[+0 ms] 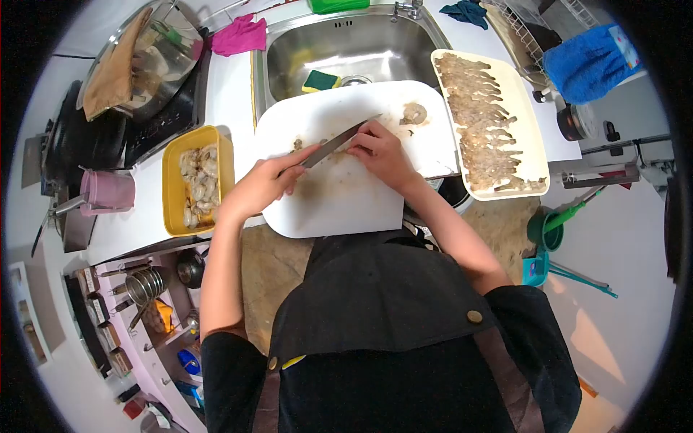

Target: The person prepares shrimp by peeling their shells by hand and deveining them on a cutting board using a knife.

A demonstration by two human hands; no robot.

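My left hand is closed around the handle of a knife, whose blade slants up to the right over the white cutting board. Beside the blade's far half, my right hand has its fingers bent and pinched together; what they hold is too hidden to make out. A greyish shrimp lies curled on the board beyond my right hand, with small dark scraps around it. More scraps are scattered near the knife. Left of the board, a yellow container holds several peeled shrimp.
A cream tray with rows of shrimp stands at the right. Behind the board is a steel sink with a green-and-yellow sponge. A pink cloth, pink cup and blue towel surround the work area.
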